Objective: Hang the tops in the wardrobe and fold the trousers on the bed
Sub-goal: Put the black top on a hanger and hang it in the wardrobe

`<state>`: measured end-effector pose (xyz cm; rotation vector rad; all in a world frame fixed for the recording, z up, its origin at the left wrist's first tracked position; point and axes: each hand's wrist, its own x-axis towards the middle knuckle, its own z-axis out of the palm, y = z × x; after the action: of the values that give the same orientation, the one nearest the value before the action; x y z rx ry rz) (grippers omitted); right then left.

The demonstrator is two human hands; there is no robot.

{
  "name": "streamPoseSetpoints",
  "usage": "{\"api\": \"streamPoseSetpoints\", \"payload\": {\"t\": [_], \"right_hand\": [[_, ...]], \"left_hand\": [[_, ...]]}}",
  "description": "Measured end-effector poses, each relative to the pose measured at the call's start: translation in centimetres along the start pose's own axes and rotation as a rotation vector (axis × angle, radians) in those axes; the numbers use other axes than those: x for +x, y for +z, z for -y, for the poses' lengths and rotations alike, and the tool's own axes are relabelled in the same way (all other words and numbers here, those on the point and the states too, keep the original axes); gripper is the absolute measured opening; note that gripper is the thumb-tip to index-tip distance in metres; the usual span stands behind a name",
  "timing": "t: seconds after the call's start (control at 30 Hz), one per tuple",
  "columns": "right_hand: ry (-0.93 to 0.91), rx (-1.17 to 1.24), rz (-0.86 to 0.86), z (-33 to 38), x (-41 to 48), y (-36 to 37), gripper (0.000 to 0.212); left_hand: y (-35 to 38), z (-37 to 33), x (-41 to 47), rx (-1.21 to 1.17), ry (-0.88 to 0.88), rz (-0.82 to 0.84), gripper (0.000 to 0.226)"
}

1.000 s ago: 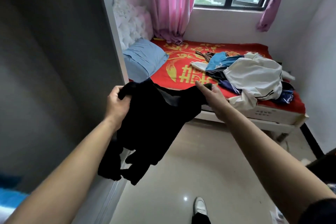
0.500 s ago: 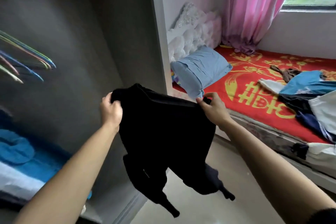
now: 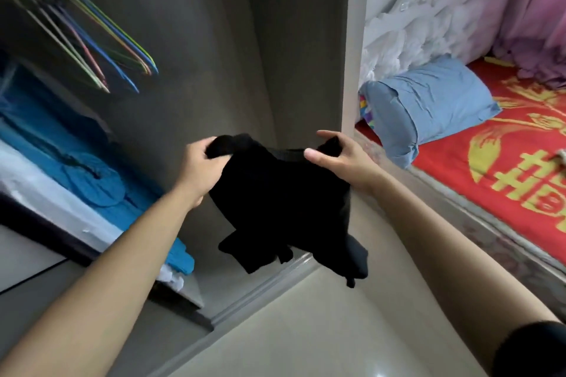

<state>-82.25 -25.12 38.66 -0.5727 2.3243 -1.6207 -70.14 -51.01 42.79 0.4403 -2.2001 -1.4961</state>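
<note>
Bedroom corner, seen from the head camera, with an open wardrobe [image 3: 220, 40] on the left and a bed [image 3: 477, 223] on the right; a pale upright panel [image 3: 352, 40] of the wardrobe stands between them.

Wardrobe contents: at upper left, a cluster of thin coloured hangers [image 3: 101, 49] (blue, green, pink, yellow) hangs with no clothing on them. Their upper ends run out of the frame. Below them, at lower left, folded blue textiles [image 3: 92, 184] lie on a white layer [image 3: 39, 190], stacked on a low dark shelf [image 3: 36, 223]. Motion blur hides what these textiles are.

Task item: a black garment [image 3: 281, 202] hangs in the air in front of the wardrobe opening, above the sliding-door track [image 3: 263, 288] and the pale floor [image 3: 306, 337]. Its upper edge is stretched between the two hands, and its lower parts dangle loose and crumpled.

Grip: the left hand [image 3: 202, 162] has its fingers curled round a bunched corner of the upper edge. The right hand [image 3: 340, 159] pinches the opposite corner between thumb and fingers. Both grips are thus clamped on the cloth. A black sleeve [image 3: 533, 349] shows on the right arm at the lower right edge.

Bed: a red cover [image 3: 520, 168] with yellow motifs carries a blue pillow [image 3: 428, 104], which leans at a white tufted headboard [image 3: 413, 24]. A pink curtain [image 3: 539, 3] hangs down to the bed at the far right.
</note>
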Motion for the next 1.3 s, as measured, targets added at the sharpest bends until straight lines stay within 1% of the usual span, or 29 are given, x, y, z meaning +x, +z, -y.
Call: {"api": "streamPoseSetpoints", "payload": {"t": [0.03, 0.1, 0.13, 0.2, 0.23, 0.27, 0.3, 0.37, 0.4, 0.43, 0.47, 0.53, 0.57, 0.6, 0.63, 0.7, 0.73, 0.8, 0.9, 0.97, 1.0, 1.03, 1.07, 1.1, 1.13, 1.17, 1.2, 1.27, 1.3], "right_hand": [[-0.015, -0.061, 0.090, 0.2, 0.0, 0.6, 0.104], [-0.059, -0.197, 0.200, 0.9, 0.0, 2.0, 0.129], [-0.082, -0.244, 0.226, 1.5, 0.1, 2.8, 0.134], [-0.111, -0.265, 0.290, 2.5, 0.4, 4.3, 0.133], [-0.118, -0.286, 0.312, 3.1, 0.7, 5.3, 0.126], [-0.110, -0.325, 0.326, 3.6, 1.1, 6.3, 0.111], [-0.090, -0.356, 0.331, 4.1, 1.6, 7.4, 0.087], [-0.054, -0.347, 0.289, 5.0, 2.7, 9.8, 0.030], [-0.057, -0.292, 0.242, 5.5, 3.2, 10.8, 0.017], [-0.054, -0.207, 0.186, 5.9, 3.5, 11.8, 0.016], [-0.040, -0.099, 0.138, 6.3, 3.9, 12.6, 0.015], [-0.022, 0.098, 0.096, 7.3, 4.3, 13.9, 0.008], [-0.021, 0.167, 0.109, 7.9, 4.5, 14.3, 0.006], [-0.020, 0.215, 0.134, 8.5, 4.6, 14.7, 0.004], [-0.013, 0.254, 0.158, 9.3, 4.6, 15.0, 0.007], [0.005, 0.322, 0.203, 10.7, 4.5, 15.5, 0.015], [0.011, 0.362, 0.226, 11.4, 4.4, 15.5, 0.016], [0.035, 0.468, 0.244, 12.4, 4.1, 14.9, 0.019], [0.104, 0.693, 0.196, 13.5, 3.4, 12.7, 0.026], [0.094, 0.763, 0.118, 14.2, 2.9, 10.9, 0.027], [0.082, 0.806, 0.070, 14.5, 2.6, 10.0, 0.027], [0.069, 0.855, 0.017, 14.8, 2.3, 9.0, 0.028], [0.046, 0.895, -0.031, 14.9, 2.1, 8.2, 0.028], [0.022, 0.920, -0.068, 14.9, 1.8, 7.5, 0.029], [0.008, 0.937, -0.101, 14.8, 1.7, 6.8, 0.031], [0.006, 0.962, -0.130, 14.5, 1.5, 6.3, 0.033], [0.012, 0.987, -0.157, 14.1, 1.5, 5.8, 0.034], [0.036, 1.005, -0.215, 12.8, 1.6, 5.1, 0.038], [0.044, 1.008, -0.249, 12.2, 1.6, 4.9, 0.039]], "left_hand": [[0.0, -0.2, 0.3, 0.006, 0.027, -0.046, 0.013], [0.2, -0.8, 1.1, -0.035, 0.050, -0.052, 0.017], [0.3, -1.3, 1.7, -0.050, 0.072, -0.024, 0.018], [0.8, -2.6, 2.3, -0.087, 0.163, 0.052, 0.020], [0.6, -3.2, 2.5, -0.118, 0.218, 0.095, 0.021], [0.3, -3.7, 2.6, -0.148, 0.270, 0.129, 0.022], [-0.1, -4.0, 2.8, -0.180, 0.307, 0.155, 0.021], [-1.3, -3.7, 3.2, -0.238, 0.333, 0.181, 0.017], [-2.1, -2.8, 3.5, -0.240, 0.326, 0.175, 0.019], [-3.1, -1.5, 3.9, -0.207, 0.292, 0.153, 0.034], [-4.5, 0.5, 4.3, -0.136, 0.215, 0.126, 0.057], [-7.6, 5.5, 4.3, 0.051, -0.074, 0.121, 0.109], [-9.0, 8.3, 3.9, 0.136, -0.221, 0.168, 0.129], [-10.1, 11.2, 3.3, 0.217, -0.333, 0.231, 0.142], [-10.8, 13.8, 2.7, 0.301, -0.408, 0.292, 0.150], [-10.9, 18.0, 1.6, 0.425, -0.490, 0.356, 0.156], [-10.4, 19.2, 1.3, 0.443, -0.507, 0.362, 0.158], [-8.7, 20.3, 1.2, 0.440, -0.493, 0.374, 0.159], [-5.4, 21.0, 1.2, 0.533, -0.398, 0.441, 0.151], [-3.2, 21.0, 0.8, 0.546, -0.457, 0.402, 0.146], [-2.1, 20.6, 0.3, 0.495, -0.536, 0.366, 0.139], [-1.1, 20.0, -0.4, 0.358, -0.628, 0.357, 0.128], [-0.1, 19.6, -1.1, 0.104, -0.714, 0.396, 0.117], [0.7, 19.6, -2.1, -0.205, -0.775, 0.468, 0.106], [1.5, 19.3, -3.3, -0.457, -0.814, 0.576, 0.097], [2.1, 18.8, -4.5, -0.581, -0.817, 0.676, 0.091], [2.6, 18.5, -5.5, -0.598, -0.802, 0.756, 0.088], [3.8, 18.0, -6.6, -0.440, -0.710, 0.855, 0.086], [4.5, 17.8, -6.8, -0.347, -0.653, 0.851, 0.080]]}}
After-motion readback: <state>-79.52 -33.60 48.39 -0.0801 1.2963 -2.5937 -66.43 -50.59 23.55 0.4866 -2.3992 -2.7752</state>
